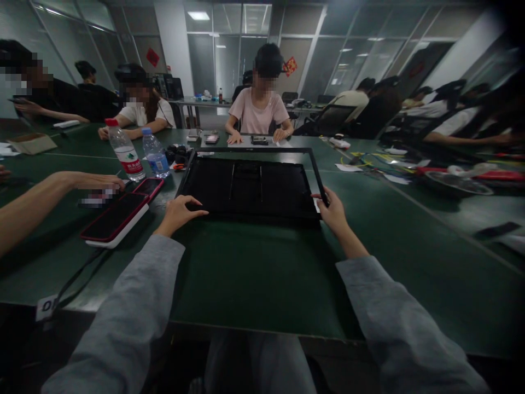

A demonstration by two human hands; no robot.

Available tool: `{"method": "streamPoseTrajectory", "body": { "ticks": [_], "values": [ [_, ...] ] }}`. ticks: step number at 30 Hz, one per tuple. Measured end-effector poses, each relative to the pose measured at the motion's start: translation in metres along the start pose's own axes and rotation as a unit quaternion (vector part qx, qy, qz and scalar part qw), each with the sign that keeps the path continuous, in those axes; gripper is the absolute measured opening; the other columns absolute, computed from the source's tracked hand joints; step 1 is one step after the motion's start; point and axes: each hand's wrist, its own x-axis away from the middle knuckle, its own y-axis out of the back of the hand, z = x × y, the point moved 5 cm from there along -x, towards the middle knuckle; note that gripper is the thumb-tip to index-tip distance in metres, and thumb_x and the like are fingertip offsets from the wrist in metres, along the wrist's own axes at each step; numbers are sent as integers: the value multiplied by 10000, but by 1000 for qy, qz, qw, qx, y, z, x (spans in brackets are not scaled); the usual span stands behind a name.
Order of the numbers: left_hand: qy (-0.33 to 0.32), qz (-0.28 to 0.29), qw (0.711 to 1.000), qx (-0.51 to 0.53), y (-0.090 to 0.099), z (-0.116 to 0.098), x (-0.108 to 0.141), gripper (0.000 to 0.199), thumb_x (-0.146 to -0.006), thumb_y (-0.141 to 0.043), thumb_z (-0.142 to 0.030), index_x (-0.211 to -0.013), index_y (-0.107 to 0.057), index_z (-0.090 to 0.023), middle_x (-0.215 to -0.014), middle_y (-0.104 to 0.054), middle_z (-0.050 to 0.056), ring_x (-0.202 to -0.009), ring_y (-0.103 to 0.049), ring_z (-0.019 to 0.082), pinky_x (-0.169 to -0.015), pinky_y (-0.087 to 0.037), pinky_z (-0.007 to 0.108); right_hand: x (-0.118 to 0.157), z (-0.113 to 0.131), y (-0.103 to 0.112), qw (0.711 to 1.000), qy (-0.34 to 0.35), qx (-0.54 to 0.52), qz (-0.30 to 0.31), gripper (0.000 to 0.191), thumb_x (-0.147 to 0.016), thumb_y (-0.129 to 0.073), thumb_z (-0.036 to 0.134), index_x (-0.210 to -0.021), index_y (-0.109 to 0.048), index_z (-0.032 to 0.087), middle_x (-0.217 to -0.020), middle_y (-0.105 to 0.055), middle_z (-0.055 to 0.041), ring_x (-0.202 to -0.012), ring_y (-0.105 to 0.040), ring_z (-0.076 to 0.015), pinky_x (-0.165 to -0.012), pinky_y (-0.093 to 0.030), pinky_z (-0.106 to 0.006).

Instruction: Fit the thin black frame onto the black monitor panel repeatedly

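A thin rectangular black frame [319, 176] is tilted up over a shallow black panel [213, 183] on the green table. My left hand [178, 212] is at the near left corner, thumb and forefinger curled around the frame's edge. At the near right corner, my right hand [334, 212] grips the frame's right side, fingers wrapped round it. A small white patch shows beside the right fingertips; what it is I cannot make out. Raised ribs run down the middle of the panel.
To the left are a red-capped bottle [125, 153], a blue-capped bottle [155, 156] and a red-edged phone [115, 216] on a white block. Another person's arm [45, 194] reaches in there. Cables [377, 160] lie at right. Across the table sits a person in pink [260, 109].
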Motion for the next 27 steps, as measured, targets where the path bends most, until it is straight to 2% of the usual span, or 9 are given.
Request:
{"method": "streamPoseTrajectory", "body": {
  "ticks": [4, 7, 10, 13, 15, 18, 20, 22, 27],
  "values": [
    [-2, 19, 1000, -16, -1, 1, 1, 381, -678, -917, -572, -865, -781, -269, -1021, -790, 81, -1062, -679, 338, -1025, -466, 517, 9, -2, -5, 995, 31, 86, -29, 615, -887, -464, 227, -1495, -550, 194, -1328, -704, -154, -1317, -592, -311, -1177, -432, -566],
    [0, 28, 999, -25, -3, 1, 3, 375, -684, -919, -562, -870, -783, -266, -1035, -788, 87, -1083, -669, 340, -1033, -460, 521, 15, -8, -10, 994, 28, 99, -29, 613, -883, -446, 232, -1480, -573, 167, -1367, -681, -175, -1344, -568, -323, -1190, -427, -559],
    [-12, 25, 998, -49, -4, 0, 4, 355, -698, -921, -554, -858, -781, -269, -1087, -786, 84, -1162, -640, 352, -1111, -387, 570, 17, -16, -14, 994, 25, 106, -24, 631, -871, -465, 254, -1483, -577, 149, -1408, -659, -188, -1370, -557, -336, -1204, -421, -573],
    [-23, 28, 996, -78, -6, 0, 5, 356, -734, -899, -577, -869, -778, -271, -1130, -783, 74, -1221, -611, 351, -1172, -305, 614, 16, -23, -18, 995, 19, 96, -17, 637, -847, -501, 278, -1463, -595, 144, -1403, -669, -187, -1342, -591, -343, -1201, -435, -581],
    [-30, 38, 996, -81, -8, 1, 4, 357, -781, -861, -596, -886, -780, -264, -1169, -775, 79, -1252, -597, 346, -1177, -318, 611, 15, -27, -19, 996, 12, 87, -17, 630, -830, -524, 286, -1436, -614, 140, -1384, -684, -191, -1317, -619, -346, -1198, -448, -568],
    [-29, -15, 997, -75, -6, 8, 0, 348, -878, -775, -575, -1023, -799, -259, -1376, -707, 103, -1380, -532, 354, -1194, -352, 592, 14, -34, -19, 997, -4, 71, -18, 648, -794, -551, 273, -1423, -614, 129, -1386, -687, -197, -1310, -641, -345, -1198, -455, -550],
    [-5, -86, 994, -69, -1, 17, -3, 418, -926, -727, -520, -1223, -766, -228, -1509, -623, 140, -1440, -502, 349, -1207, -378, 556, 13, -40, -19, 998, -26, 59, -16, 679, -765, -565, 258, -1430, -596, 125, -1384, -688, -204, -1303, -651, -351, -1171, -479, -558],
    [46, -132, 988, -58, 3, 30, -5, 517, -946, -698, -453, -1374, -693, -163, -1518, -606, 191, -1413, -549, 339, -1183, -433, 503, 13, -43, -19, 997, -44, 55, -13, 694, -749, -572, 249, -1431, -581, 119, -1373, -690, -216, -1301, -655, -361, -1144, -498, -563],
    [148, -113, 981, -58, 2, 49, -6, 466, -977, -619, -327, -1389, -692, -122, -1361, -724, 188, -1261, -674, 330, -1109, -510, 454, 15, -41, -18, 997, -49, 65, -9, 667, -757, -575, 260, -1407, -569, 110, -1386, -677, -242, -1314, -647, -372, -1149, -486, -567]
  ]
}}
